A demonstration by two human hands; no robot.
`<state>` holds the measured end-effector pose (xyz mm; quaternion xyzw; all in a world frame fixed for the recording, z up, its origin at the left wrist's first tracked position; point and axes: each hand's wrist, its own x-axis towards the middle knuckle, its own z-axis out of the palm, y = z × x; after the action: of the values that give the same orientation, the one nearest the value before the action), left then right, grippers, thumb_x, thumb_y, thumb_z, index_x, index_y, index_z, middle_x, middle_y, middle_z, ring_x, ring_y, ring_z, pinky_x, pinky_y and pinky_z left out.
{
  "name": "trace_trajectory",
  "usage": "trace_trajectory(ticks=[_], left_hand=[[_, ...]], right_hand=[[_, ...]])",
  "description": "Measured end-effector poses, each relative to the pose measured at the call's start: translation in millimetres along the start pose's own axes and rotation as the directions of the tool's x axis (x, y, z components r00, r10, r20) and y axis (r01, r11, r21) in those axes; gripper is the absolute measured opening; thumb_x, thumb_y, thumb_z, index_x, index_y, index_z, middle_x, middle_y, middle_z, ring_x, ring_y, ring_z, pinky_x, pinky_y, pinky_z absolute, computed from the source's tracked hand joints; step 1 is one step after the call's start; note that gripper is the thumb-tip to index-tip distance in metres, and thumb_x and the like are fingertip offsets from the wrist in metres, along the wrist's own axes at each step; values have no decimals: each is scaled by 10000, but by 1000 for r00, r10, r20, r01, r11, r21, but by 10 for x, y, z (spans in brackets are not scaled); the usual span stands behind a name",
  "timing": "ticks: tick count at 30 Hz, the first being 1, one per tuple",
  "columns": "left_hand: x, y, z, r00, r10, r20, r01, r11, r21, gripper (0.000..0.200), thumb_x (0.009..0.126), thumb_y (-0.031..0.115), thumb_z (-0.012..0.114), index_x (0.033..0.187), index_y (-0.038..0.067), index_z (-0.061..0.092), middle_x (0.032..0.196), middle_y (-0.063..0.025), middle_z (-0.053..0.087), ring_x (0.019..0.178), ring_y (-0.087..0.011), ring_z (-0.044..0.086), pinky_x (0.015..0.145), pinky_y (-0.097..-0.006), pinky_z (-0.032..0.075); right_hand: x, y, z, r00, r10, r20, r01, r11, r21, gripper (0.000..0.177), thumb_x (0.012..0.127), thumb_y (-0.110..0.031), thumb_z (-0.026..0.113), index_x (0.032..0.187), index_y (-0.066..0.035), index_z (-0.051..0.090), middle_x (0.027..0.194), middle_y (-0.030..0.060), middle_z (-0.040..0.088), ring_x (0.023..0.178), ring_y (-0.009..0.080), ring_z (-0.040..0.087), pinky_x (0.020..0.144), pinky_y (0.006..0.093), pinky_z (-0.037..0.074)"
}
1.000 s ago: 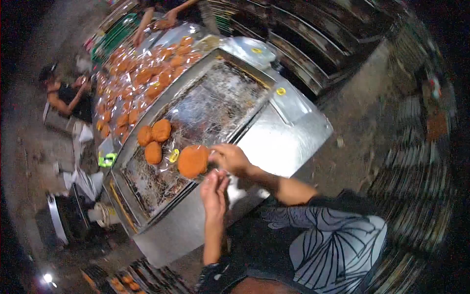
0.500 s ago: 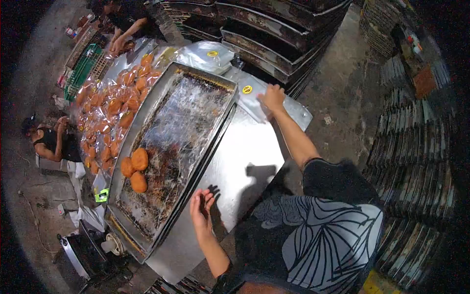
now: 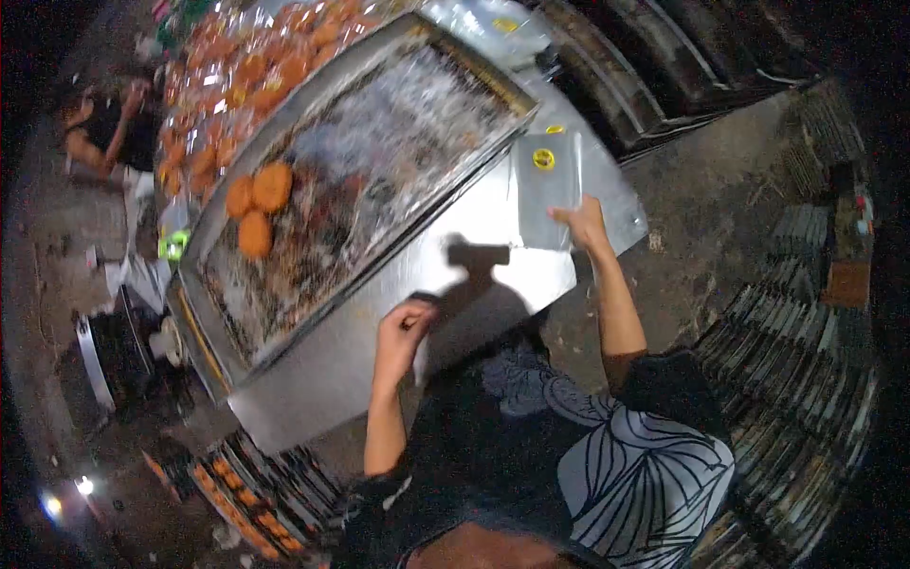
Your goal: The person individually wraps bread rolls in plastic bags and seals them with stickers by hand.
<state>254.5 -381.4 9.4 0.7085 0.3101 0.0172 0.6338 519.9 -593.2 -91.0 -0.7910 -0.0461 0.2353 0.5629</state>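
Observation:
My right hand [image 3: 585, 226] pinches the edge of a clear plastic bag [image 3: 548, 194] with a round yellow label, at the right end of the metal table [image 3: 455, 232]. More bag plastic lies under and beside it. My left hand [image 3: 406, 330] is held over the table's near edge, its fingers curled in and nothing visible in them. In front of both hands sits a large, scorched metal tray [image 3: 374, 156]. Three round orange-brown buns [image 3: 254, 237] lie together in its left part, touching each other.
Many bagged buns [image 3: 251, 71] are heaped behind the tray. Clear bags with yellow labels [image 3: 488, 28] lie at its far corner. Stacked dark trays [image 3: 654, 57] stand at the back right, more racks [image 3: 806, 351] on the right. A person [image 3: 109, 128] sits at the left.
My right hand has taken hold of a labelled bag and drawn it nearer along the table. My left hand's spread fingers have curled in. The view has shifted and turned.

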Motion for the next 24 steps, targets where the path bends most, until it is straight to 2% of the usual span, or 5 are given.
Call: trace_trajectory(ticks=[5, 7, 13, 16, 24], left_hand=[[-109, -293, 62, 841, 408, 356, -508, 821, 260, 209, 652, 77, 662, 828, 4, 578, 844, -105, 572, 787, -228, 556, 688, -316, 444], [-73, -505, 73, 873, 365, 323, -457, 844, 282, 247, 648, 75, 659, 869, 15, 567, 864, -117, 563, 816, -257, 547, 702, -336, 442], [335, -1348, 12, 803, 462, 376, -594, 667, 449, 223, 673, 54, 591, 889, 26, 543, 892, -146, 545, 867, -335, 508, 721, -371, 424], [283, -1156, -89, 831, 445, 335, -523, 830, 195, 163, 705, 36, 560, 866, 17, 548, 864, -139, 552, 846, -317, 516, 722, -359, 420], [105, -723, -24, 911, 317, 264, -285, 946, -153, 142, 676, 97, 640, 771, 6, 586, 698, -110, 585, 630, -216, 560, 598, -307, 440]], right_hand=[[-1138, -178, 938, 785, 226, 577, -479, 812, 334, 283, 654, -83, 654, 911, 6, 576, 790, 60, 608, 700, 129, 560, 650, 264, 459], [-1020, 449, 1471, 782, -129, 610, 174, 985, -16, 250, 663, -162, 644, 847, -5, 578, 740, 116, 598, 673, 222, 576, 620, 336, 453], [-1298, 57, 1582, 888, -434, 151, 452, 765, -459, 471, 669, -177, 665, 1036, 33, 458, 971, 212, 507, 851, 333, 514, 722, 359, 418], [-1628, -228, 1196, 905, 168, 391, 17, 904, -428, 297, 742, -187, 612, 921, 24, 503, 726, 79, 547, 657, 167, 515, 622, 277, 414], [-1842, -320, 1464, 924, -232, 303, 355, 817, -455, 132, 816, -142, 490, 846, -17, 464, 581, 147, 533, 528, 310, 549, 476, 369, 420]])
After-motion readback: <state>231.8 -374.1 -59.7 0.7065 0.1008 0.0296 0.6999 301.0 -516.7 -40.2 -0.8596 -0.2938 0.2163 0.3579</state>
